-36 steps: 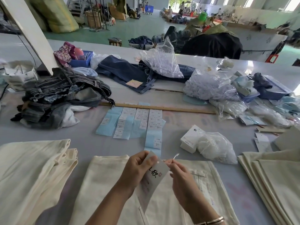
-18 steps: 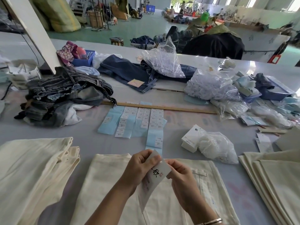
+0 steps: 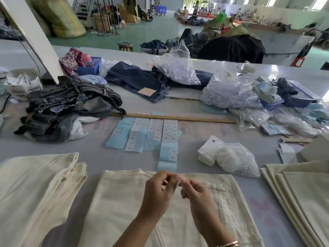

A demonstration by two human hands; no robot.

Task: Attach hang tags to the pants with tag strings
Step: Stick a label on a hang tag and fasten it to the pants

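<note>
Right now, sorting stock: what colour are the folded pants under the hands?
Cream folded pants, clearest in the head view.

**Big open workshop, green floor, lots of daylight**

I'm at a long grey table [image 3: 231, 139] in a big hall. Past it I see a green floor [image 3: 156, 31] running back to a bright open doorway [image 3: 192, 0]. A white slanted beam [image 3: 30, 34] rises on my left, next to bulging yellow-green sacks [image 3: 58, 15]. A small stool [image 3: 125, 46] sits on the floor, and windows [image 3: 318, 2] glow far right.
</note>
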